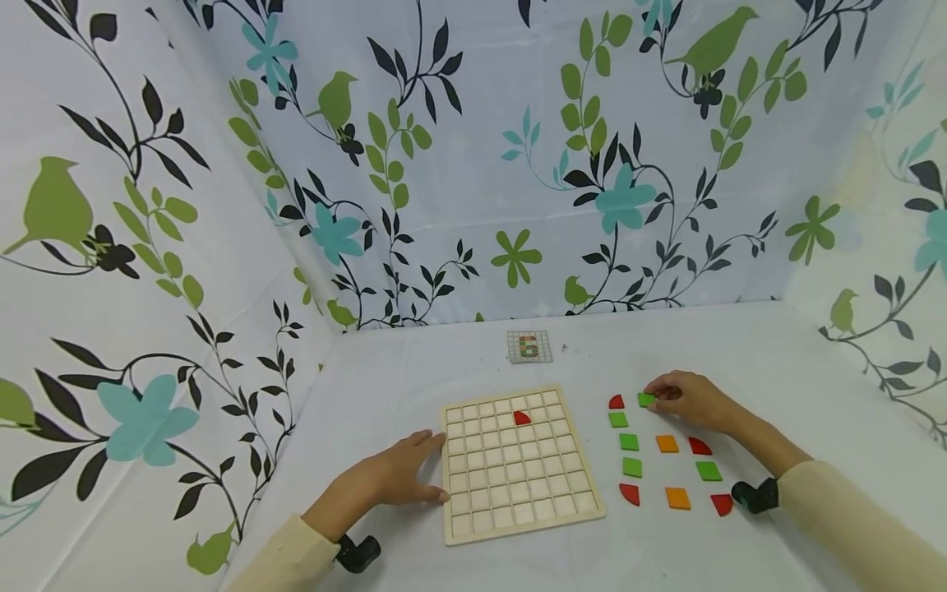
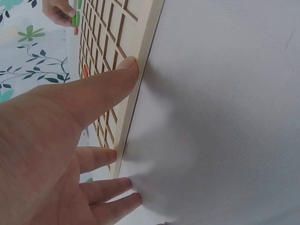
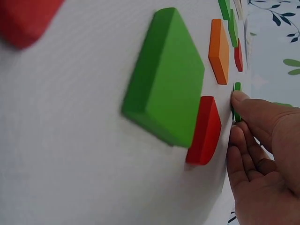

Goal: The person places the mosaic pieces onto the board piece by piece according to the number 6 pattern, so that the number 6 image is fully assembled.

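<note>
One red quarter-round (image 1: 522, 418) sits in the grid board (image 1: 504, 476), near its far edge. At the board's left edge, the left hand's (image 1: 403, 473) fingers spread apart, thumb touching the rim. Right of the board — past a cloth strip (image 1: 595, 423) — the right hand (image 1: 688, 400) pinches a green square (image 1: 645, 400).

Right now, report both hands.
Left hand: open, touching the edge of the pale wooden grid board.
Right hand: closed, pinching a flat green square tile.

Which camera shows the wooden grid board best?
The head view: the wooden grid board shows nearly whole, from above. The left wrist view shows part, behind the left hand; the right wrist view, at most an unclear sliver.
</note>
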`<state>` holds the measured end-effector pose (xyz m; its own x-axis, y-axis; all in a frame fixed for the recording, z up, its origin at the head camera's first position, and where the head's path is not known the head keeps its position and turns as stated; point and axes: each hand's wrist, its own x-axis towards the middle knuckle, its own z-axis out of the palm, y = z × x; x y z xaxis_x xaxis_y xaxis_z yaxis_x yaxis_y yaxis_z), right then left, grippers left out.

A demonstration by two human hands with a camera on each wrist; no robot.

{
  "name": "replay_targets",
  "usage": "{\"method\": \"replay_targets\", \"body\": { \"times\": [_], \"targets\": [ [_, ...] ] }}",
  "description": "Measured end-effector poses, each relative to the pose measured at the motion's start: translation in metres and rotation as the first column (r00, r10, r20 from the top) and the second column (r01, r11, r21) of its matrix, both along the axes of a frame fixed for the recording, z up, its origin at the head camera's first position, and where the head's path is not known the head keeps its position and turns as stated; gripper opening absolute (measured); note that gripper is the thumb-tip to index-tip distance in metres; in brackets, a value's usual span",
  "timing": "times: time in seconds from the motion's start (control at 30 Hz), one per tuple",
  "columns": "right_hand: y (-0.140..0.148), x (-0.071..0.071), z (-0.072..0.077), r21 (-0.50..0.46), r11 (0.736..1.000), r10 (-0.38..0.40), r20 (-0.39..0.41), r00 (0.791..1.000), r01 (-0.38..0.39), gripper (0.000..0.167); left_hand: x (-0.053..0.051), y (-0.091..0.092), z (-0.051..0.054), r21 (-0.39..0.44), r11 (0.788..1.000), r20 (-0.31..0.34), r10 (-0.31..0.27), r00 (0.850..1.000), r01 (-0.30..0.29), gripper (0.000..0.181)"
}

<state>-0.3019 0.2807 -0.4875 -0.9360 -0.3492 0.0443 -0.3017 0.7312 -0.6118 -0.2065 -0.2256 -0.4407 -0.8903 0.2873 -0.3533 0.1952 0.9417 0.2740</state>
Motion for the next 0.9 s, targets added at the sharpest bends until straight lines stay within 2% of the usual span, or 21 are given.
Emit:
{"method": "replay_targets", "body": {
  "times": [0.47,0.9],
  "targets": [
    [-0.031,-0.007,0.011,-0.008,0.998,0.067,-0.07,0.995,-0.068,0.026,0.002,0.002,0.001,-0.001,1.0,-0.005,0.005,1.0,-0.005,0.099],
    [-0.071,-0.012,0.021,-0.04,0.992,0.116,-0.078,0.99,-0.119,0.024,0.001,0.001,-0.001,-0.007,1.0,-0.007,0.009,1.0,-0.009,0.1]
  ]
}}
